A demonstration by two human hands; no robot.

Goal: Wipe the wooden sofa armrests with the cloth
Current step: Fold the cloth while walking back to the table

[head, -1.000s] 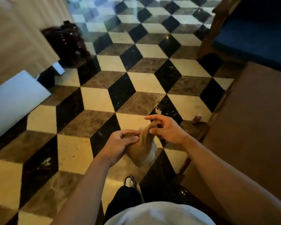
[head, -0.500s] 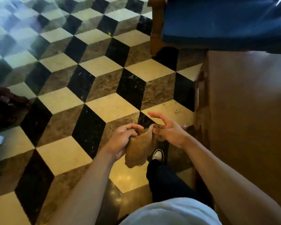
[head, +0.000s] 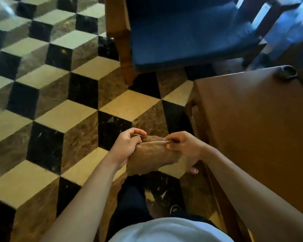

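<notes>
Cloth (head: 151,155), stretched at waist height above the floor: left hand (head: 125,147) grips its left end, right hand (head: 184,145) pinches its right edge. Wooden armrest (head: 118,23) lies well ahead, slightly nearer the left hand.

Under me is a shiny floor (head: 63,117) made of black, brown and pale yellow tiles that look like stacked boxes. Light shines on the tiles far off to my left. In front of me stands a chair (head: 124,55) with a wooden frame and a thick blue cushion (head: 187,34). To my right is a big brown wooden desk (head: 259,123). A small dark thing (head: 287,72) sits near its far corner, too blurry to tell.
</notes>
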